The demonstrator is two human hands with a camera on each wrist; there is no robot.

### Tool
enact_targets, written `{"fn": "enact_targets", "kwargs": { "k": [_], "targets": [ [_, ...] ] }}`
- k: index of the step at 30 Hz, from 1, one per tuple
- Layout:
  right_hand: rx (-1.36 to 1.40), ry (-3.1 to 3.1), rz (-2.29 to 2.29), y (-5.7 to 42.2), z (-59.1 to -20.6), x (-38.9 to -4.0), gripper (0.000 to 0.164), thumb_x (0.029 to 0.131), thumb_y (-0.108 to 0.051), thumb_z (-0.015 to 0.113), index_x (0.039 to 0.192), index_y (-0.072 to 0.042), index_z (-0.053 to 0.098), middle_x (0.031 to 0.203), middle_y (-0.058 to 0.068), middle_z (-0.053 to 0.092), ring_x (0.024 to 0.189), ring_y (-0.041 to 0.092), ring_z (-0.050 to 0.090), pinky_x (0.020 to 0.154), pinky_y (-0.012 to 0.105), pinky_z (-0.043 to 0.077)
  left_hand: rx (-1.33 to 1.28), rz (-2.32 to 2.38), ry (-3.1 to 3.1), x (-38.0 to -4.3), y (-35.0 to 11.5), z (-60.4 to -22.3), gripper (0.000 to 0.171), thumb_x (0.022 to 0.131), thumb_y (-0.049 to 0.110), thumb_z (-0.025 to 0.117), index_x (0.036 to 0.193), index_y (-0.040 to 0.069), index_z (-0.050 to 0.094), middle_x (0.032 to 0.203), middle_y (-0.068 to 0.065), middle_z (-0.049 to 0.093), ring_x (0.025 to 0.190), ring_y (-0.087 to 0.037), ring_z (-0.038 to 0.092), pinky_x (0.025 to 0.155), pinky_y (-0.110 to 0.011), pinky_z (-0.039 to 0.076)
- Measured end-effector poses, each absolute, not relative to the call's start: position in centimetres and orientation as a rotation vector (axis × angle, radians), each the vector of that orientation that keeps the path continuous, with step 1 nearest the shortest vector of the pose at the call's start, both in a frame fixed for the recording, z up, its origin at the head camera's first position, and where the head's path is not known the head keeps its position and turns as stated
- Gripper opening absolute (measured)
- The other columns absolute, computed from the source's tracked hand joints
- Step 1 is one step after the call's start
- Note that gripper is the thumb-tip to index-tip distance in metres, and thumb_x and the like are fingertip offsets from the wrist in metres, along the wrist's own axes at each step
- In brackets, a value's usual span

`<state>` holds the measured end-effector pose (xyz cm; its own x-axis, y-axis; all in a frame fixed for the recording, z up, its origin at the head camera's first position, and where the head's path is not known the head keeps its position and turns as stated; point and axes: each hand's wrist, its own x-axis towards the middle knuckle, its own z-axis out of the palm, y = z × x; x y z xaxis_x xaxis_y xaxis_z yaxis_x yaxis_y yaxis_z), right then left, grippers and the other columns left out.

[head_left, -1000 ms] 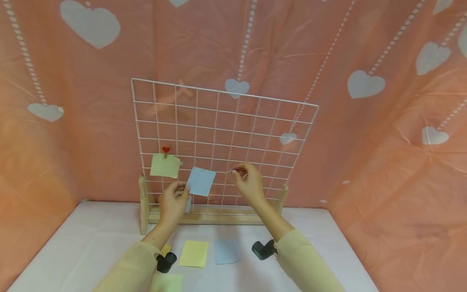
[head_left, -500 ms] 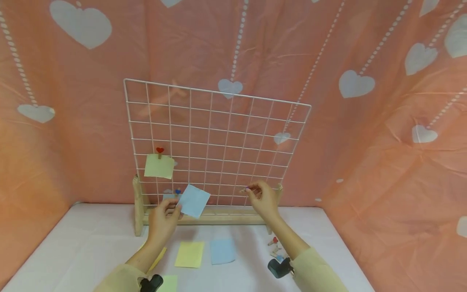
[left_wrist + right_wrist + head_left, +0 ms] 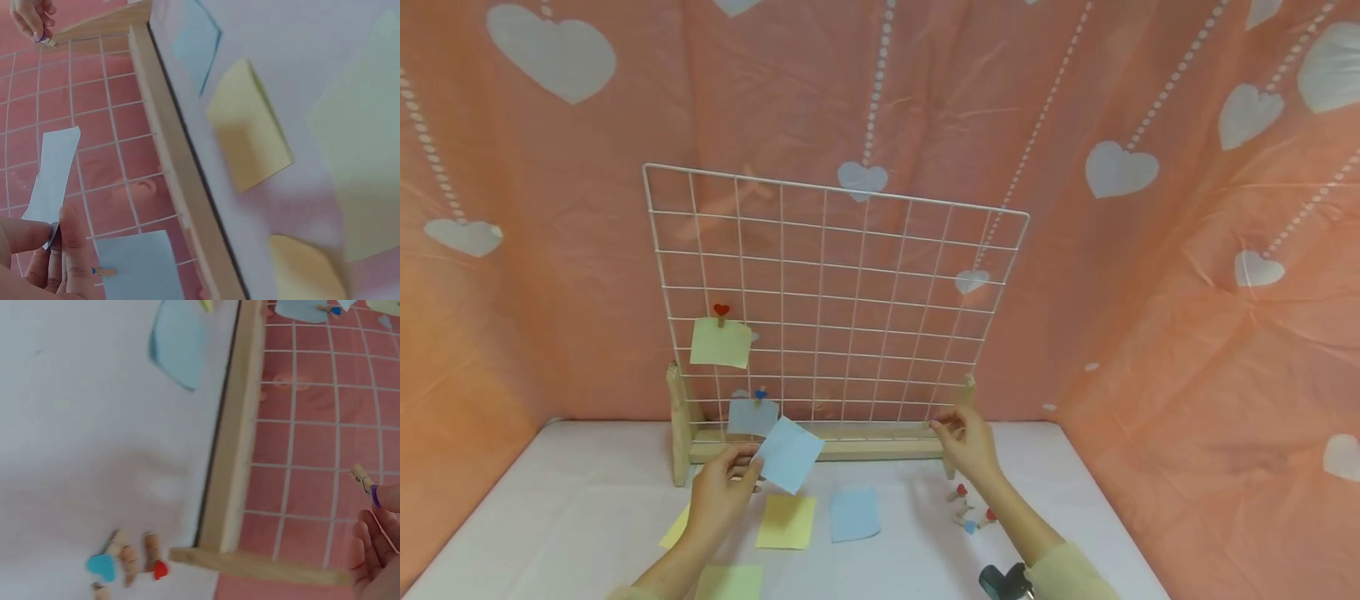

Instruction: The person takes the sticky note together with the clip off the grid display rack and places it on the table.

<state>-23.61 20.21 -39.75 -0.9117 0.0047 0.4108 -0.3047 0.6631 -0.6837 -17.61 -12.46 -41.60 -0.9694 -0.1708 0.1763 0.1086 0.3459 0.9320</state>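
My left hand (image 3: 722, 487) pinches a blue sticky note (image 3: 790, 455) by its left corner, in front of the lower part of a white wire grid (image 3: 842, 300). In the right wrist view, my right hand (image 3: 378, 550) pinches a small wooden clothespin (image 3: 361, 478) with a purple piece on it, near the grid's lower right. A red-heart clothespin (image 3: 721, 311) fixes a pale green note (image 3: 721, 342) to the grid at left. Below it, a blue-heart clothespin (image 3: 760, 395) fixes another blue note (image 3: 748, 417), partly covered by the held note.
The grid stands in a wooden base (image 3: 880, 450) on a white table (image 3: 587, 508). A yellow note (image 3: 786, 522), a blue note (image 3: 854, 515) and a green note (image 3: 730, 582) lie in front. Several loose clothespins (image 3: 970, 526) lie at right.
Both hands have come down from the middle of the grid, the left with the blue note and the right, farther to the right, with the clothespin. The head view has shifted slightly.
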Motion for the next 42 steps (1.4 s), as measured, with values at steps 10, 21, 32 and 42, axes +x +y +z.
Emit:
{"fn": "enact_targets", "kwargs": {
  "k": [10,21,32,42],
  "targets": [
    [0.152,-2.565,1.151,22.0,-42.4,-22.1,0.012,0.086,-0.009,0.069,0.095,-0.002,0.067,0.091,0.008,0.067,0.082,0.017,0.058,0.061,0.017,0.044,0.105,-1.694,-2.415,-16.7,-12.9,-43.4,0.022,0.089,-0.002,0.06,0.11,-0.01,0.061,0.093,-0.02,0.069,0.069,-0.013,0.067,0.059,-0.02,0.055],
    [0.081,-2.629,1.168,23.0,-44.6,-21.2,0.01,0.085,-0.009,0.069,0.092,-0.003,0.067,0.091,0.007,0.067,0.077,0.014,0.057,0.057,0.017,0.045,0.139,-1.641,-2.505,-15.8,-13.1,-45.0,0.018,0.088,0.001,0.061,0.104,-0.007,0.064,0.087,-0.012,0.07,0.067,-0.014,0.066,0.056,-0.019,0.05],
    [0.044,-2.706,1.188,23.9,-46.5,-20.2,0.01,0.083,-0.01,0.071,0.089,-0.002,0.067,0.088,0.006,0.063,0.076,0.013,0.055,0.056,0.018,0.045,0.193,-1.717,-2.56,-15.2,-12.7,-46.6,0.018,0.089,0.003,0.06,0.105,-0.007,0.063,0.086,-0.007,0.067,0.066,-0.012,0.061,0.053,-0.021,0.049],
    [-0.007,-2.723,1.145,24.4,-47.5,-20.1,0.008,0.079,-0.01,0.072,0.084,-0.003,0.068,0.082,0.005,0.061,0.074,0.012,0.052,0.061,0.02,0.043,0.24,-1.799,-2.587,-14.6,-12.4,-47.8,0.02,0.088,0.002,0.061,0.106,-0.007,0.062,0.085,-0.006,0.064,0.064,-0.015,0.06,0.056,-0.022,0.051]
  ]
}}
